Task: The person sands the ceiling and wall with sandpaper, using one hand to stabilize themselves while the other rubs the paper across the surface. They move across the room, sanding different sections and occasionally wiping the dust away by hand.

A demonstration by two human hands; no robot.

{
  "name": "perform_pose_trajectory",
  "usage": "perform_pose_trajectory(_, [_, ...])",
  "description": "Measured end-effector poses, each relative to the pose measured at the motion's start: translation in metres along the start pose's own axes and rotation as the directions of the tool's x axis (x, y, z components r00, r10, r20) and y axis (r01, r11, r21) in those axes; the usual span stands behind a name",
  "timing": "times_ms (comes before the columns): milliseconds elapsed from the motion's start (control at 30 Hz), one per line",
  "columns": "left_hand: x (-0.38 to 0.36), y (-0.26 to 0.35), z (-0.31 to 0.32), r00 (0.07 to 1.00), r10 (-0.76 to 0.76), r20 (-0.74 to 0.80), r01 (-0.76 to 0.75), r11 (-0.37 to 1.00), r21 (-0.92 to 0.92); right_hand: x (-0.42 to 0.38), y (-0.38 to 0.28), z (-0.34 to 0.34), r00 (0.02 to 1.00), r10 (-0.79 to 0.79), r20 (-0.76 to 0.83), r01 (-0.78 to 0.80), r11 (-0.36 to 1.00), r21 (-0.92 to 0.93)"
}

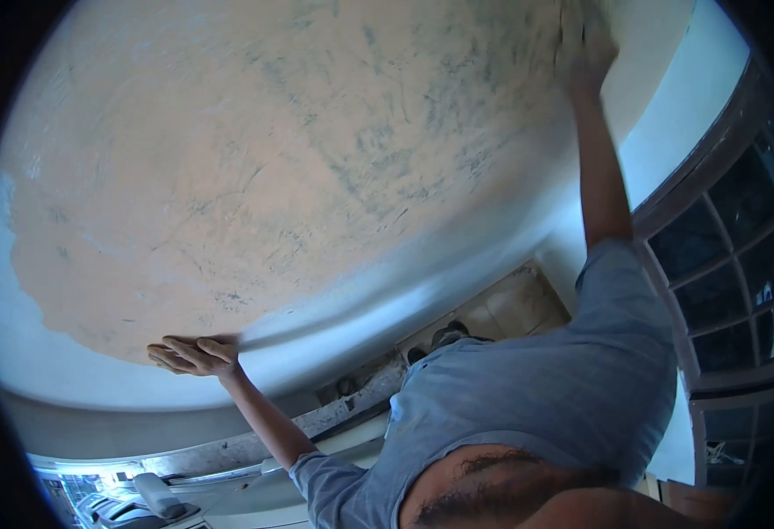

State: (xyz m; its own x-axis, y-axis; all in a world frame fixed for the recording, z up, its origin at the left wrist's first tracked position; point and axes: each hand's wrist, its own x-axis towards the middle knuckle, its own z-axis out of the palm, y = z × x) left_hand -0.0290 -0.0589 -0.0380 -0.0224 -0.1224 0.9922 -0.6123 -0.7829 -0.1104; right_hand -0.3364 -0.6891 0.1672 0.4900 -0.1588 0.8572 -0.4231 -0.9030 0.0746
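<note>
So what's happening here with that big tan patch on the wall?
A person in a blue shirt has both hands on the wall. The left hand lies flat and open at the edge of the tan patch; the right hand reaches far across it, too blurred to tell whether it holds anything.

A room under renovation: patchy bare plaster wall (255, 167), dark-framed paned window (731, 256)
</note>
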Motion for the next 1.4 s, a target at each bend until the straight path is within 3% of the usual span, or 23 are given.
perform_pose_trajectory(33, [-0.001, 0.001, 0.000, 1.000, -0.007, 0.000, 0.007, 1.000, 0.006, 0.018, -0.022, 0.007, 0.922, -0.159, -0.352, -0.024, 0.886, -0.463])
perform_pose_trajectory(67, [0.000, 0.002, 0.001, 1.000, -0.022, -0.006, 0.022, 1.000, 0.015, 0.017, -0.030, 0.011, 0.923, -0.153, -0.352, -0.029, 0.886, -0.463])
perform_pose_trajectory(200, [0.001, 0.004, 0.001, 0.999, -0.031, -0.016, 0.032, 0.999, 0.015, -0.010, -0.072, 0.021, 0.948, 0.145, -0.284, -0.210, 0.954, -0.214])
perform_pose_trajectory(267, [0.001, 0.004, 0.002, 0.999, -0.029, -0.040, 0.030, 0.999, 0.021, -0.046, -0.124, 0.045, 0.824, -0.008, -0.566, 0.095, 0.988, 0.125])
perform_pose_trajectory(300, [-0.001, 0.003, 0.002, 0.999, -0.039, -0.029, 0.040, 0.999, 0.028, -0.091, -0.150, 0.044, 0.910, 0.135, -0.392, -0.008, 0.951, 0.309])
perform_pose_trajectory(367, [-0.002, 0.004, 0.001, 0.998, -0.049, -0.028, 0.049, 0.998, 0.030, -0.171, -0.164, 0.090, 0.888, 0.065, -0.455, 0.100, 0.939, 0.329])
perform_pose_trajectory(467, [-0.002, 0.002, 0.000, 0.999, -0.046, -0.023, 0.047, 0.998, 0.035, -0.181, -0.164, 0.097, 0.878, 0.021, -0.478, 0.171, 0.919, 0.354])
perform_pose_trajectory(500, [-0.002, 0.001, 0.000, 0.999, -0.043, -0.019, 0.043, 0.999, 0.020, -0.168, -0.150, 0.089, 0.905, -0.047, -0.422, 0.167, 0.954, 0.250])
perform_pose_trajectory(600, [-0.001, 0.001, 0.002, 1.000, -0.016, -0.015, 0.016, 1.000, -0.011, -0.051, -0.153, 0.022, 0.845, -0.095, -0.526, 0.251, 0.940, 0.233])
perform_pose_trajectory(667, [-0.001, 0.002, 0.002, 0.999, -0.012, -0.029, 0.013, 1.000, 0.023, -0.005, -0.157, -0.009, 0.934, 0.184, -0.305, -0.070, 0.935, 0.348])
perform_pose_trajectory(700, [0.001, 0.004, 0.001, 0.999, -0.023, -0.027, 0.024, 0.999, 0.029, 0.012, -0.165, -0.018, 0.934, 0.190, -0.303, -0.078, 0.935, 0.346])
perform_pose_trajectory(767, [-0.001, 0.003, 0.003, 0.999, -0.025, -0.022, 0.026, 1.000, 0.015, 0.036, -0.180, -0.027, 0.806, -0.039, -0.591, 0.207, 0.954, 0.219])
perform_pose_trajectory(833, [-0.005, 0.001, 0.001, 0.999, -0.039, -0.014, 0.039, 0.999, 0.009, -0.023, -0.168, 0.021, 0.913, 0.207, -0.351, -0.043, 0.905, 0.423])
perform_pose_trajectory(900, [-0.006, 0.002, 0.001, 0.999, -0.045, -0.010, 0.045, 0.999, 0.000, -0.078, -0.194, 0.038, 0.907, 0.117, -0.405, 0.021, 0.947, 0.321])
perform_pose_trajectory(933, [-0.005, 0.004, 0.001, 0.998, -0.056, -0.012, 0.056, 0.998, 0.011, -0.110, -0.206, 0.062, 0.873, 0.141, -0.467, 0.018, 0.947, 0.321])
perform_pose_trajectory(1000, [-0.004, 0.005, 0.000, 0.999, -0.043, -0.009, 0.043, 0.999, -0.001, -0.188, -0.214, 0.103, 0.883, 0.028, -0.469, 0.151, 0.928, 0.341])
perform_pose_trajectory(1100, [-0.006, 0.002, 0.002, 0.999, -0.050, -0.016, 0.050, 0.999, 0.007, -0.190, -0.207, 0.106, 0.894, -0.034, -0.447, 0.185, 0.936, 0.300])
perform_pose_trajectory(1167, [-0.003, 0.004, 0.001, 1.000, -0.026, -0.013, 0.026, 1.000, 0.001, -0.137, -0.204, 0.069, 0.881, -0.171, -0.440, 0.303, 0.920, 0.250])
perform_pose_trajectory(1233, [-0.001, 0.004, 0.001, 1.000, -0.015, 0.001, 0.015, 1.000, 0.007, -0.069, -0.213, 0.026, 0.884, -0.156, -0.440, 0.283, 0.929, 0.238])
perform_pose_trajectory(1300, [-0.004, 0.003, 0.000, 1.000, -0.017, 0.023, 0.016, 1.000, 0.019, -0.034, -0.213, 0.022, 0.911, 0.025, -0.412, 0.179, 0.876, 0.448])
perform_pose_trajectory(1400, [-0.004, 0.003, 0.001, 0.999, -0.019, 0.028, 0.018, 1.000, 0.022, -0.024, -0.232, 0.012, 0.900, -0.008, -0.435, 0.162, 0.934, 0.318])
